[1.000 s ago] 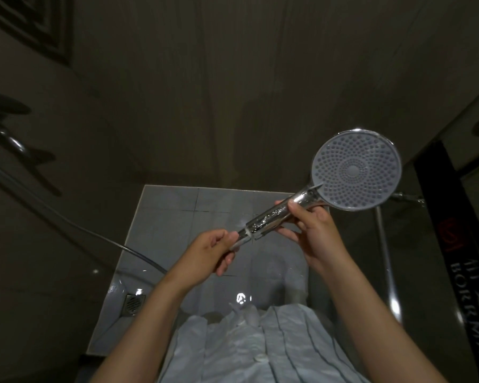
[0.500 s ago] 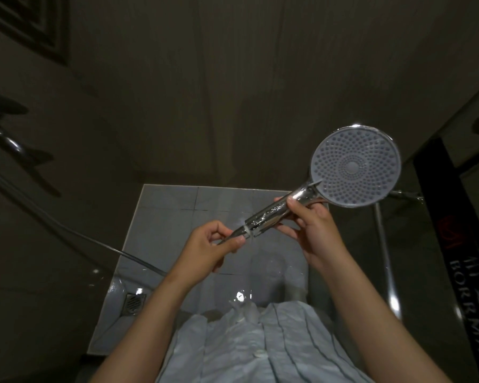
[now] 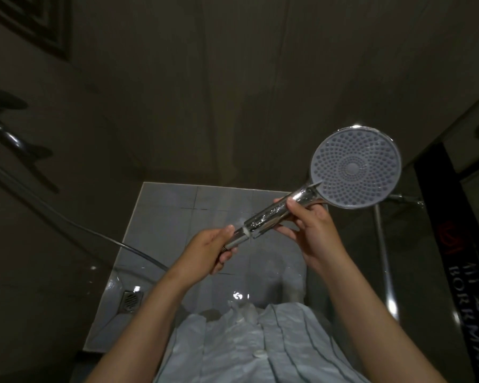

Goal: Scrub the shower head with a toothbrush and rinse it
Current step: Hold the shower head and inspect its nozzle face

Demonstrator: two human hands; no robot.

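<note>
A chrome hand shower head [image 3: 354, 167] with a round grey nozzle face points toward me, tilted up to the right. My right hand [image 3: 313, 230] grips the upper part of its chrome handle just below the face. My left hand [image 3: 213, 250] holds the hose connector at the handle's lower end. A white ring sits where handle and connector meet. The hose [image 3: 100, 233] runs from there down to the left. No toothbrush is visible.
Below lies a grey tiled shower floor [image 3: 177, 217] with a square drain [image 3: 132, 299] at its near left. Dark walls surround it. Chrome tap fittings [image 3: 9, 136] stick out on the left. A glass door with a black label [image 3: 459, 244] and a chrome bar stands right.
My left hand has slid slightly down the connector and turned, with its fingers re-gripping. The shower head has stayed almost in place in my right hand.
</note>
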